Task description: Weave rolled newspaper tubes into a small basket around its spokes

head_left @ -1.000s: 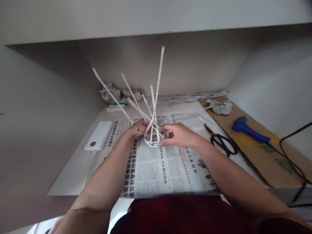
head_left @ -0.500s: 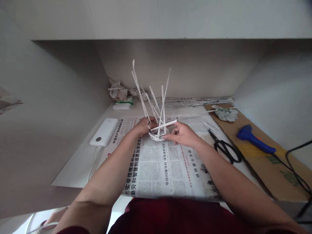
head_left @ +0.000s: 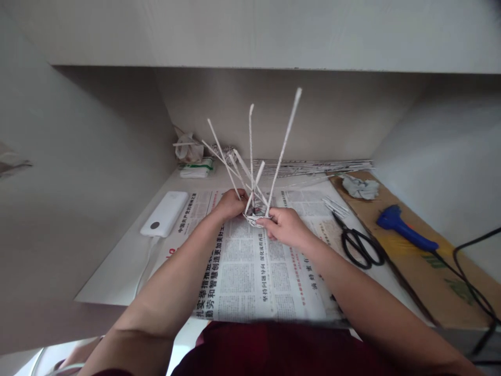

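A small round basket (head_left: 254, 221) woven from rolled paper sticks is held just over the newspaper (head_left: 238, 271). Several white paper sticks (head_left: 287, 138) rise from its rim, leaning different ways and crossing one another. My left hand (head_left: 231, 204) is closed on the basket's left side, its fingertips partly hidden behind the sticks. On the right side, my right hand (head_left: 285, 225) pinches the rim between thumb and fingers, close to the foot of the tallest stick.
Black scissors (head_left: 362, 248) lie to the right beside short paper sticks (head_left: 335, 207). A blue glue gun (head_left: 407, 230) rests on cardboard (head_left: 415, 271) with crumpled paper (head_left: 360, 187). At left is a white power bank (head_left: 164, 213); long paper rolls (head_left: 309, 167) line the back.
The basket has turned, so its upright sticks now lean differently. My right hand has moved from a stick lying across the basket to a pinch on the rim.
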